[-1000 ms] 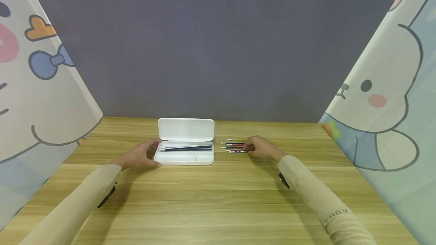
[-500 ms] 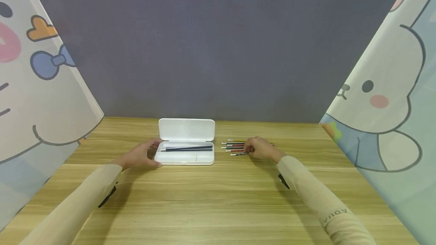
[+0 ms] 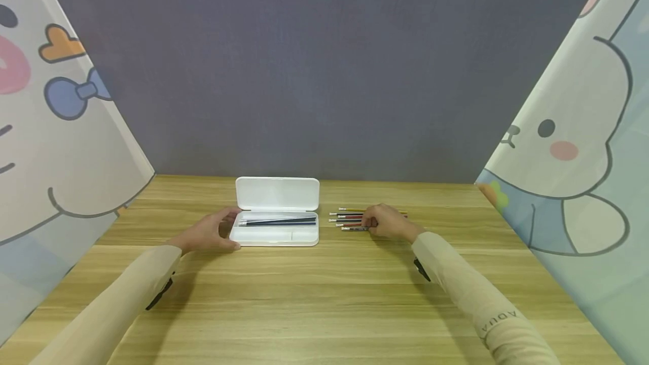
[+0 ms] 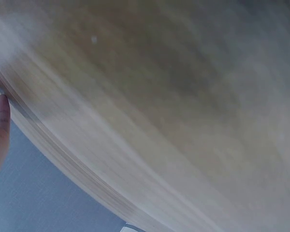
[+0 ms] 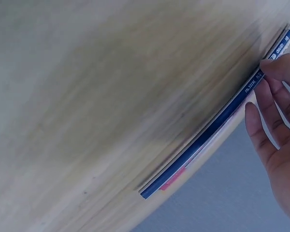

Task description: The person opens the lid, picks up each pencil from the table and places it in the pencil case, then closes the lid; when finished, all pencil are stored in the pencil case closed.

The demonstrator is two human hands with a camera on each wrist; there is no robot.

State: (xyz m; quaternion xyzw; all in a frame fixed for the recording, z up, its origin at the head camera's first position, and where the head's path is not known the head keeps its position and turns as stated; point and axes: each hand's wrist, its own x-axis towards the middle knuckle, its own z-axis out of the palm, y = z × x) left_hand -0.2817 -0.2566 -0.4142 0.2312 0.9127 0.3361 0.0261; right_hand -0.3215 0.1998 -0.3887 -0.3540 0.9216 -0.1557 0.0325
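Note:
A white pencil case [image 3: 276, 242] lies with its lid [image 3: 278, 193] up, and several dark pencils [image 3: 279, 221] are in its back compartment. My left hand [image 3: 205, 232] holds the case's left end, thumb at the front corner and fingers toward the back; the left wrist view shows only a couple of its fingers [image 4: 3, 113]. To the right, my right hand [image 3: 383, 221] pinches a dark blue pencil [image 5: 203, 137] between thumb and forefinger. That pencil lies nearest me, its white-tipped end pointing at the case. Several loose pencils [image 3: 347, 217] lie beside it, partly hidden by the hand.
The wood-grain table [image 3: 304, 308] runs back to a dark grey panel [image 3: 324, 72]. Printed cartoon panels [image 3: 568, 128] flank it on both sides. Between the case and the loose pencils is a narrow strip of tabletop.
The white-tipped end of the pencil in my right hand swings toward me, away from the other pencils, then shifts slightly back. The left hand and the case stay in place.

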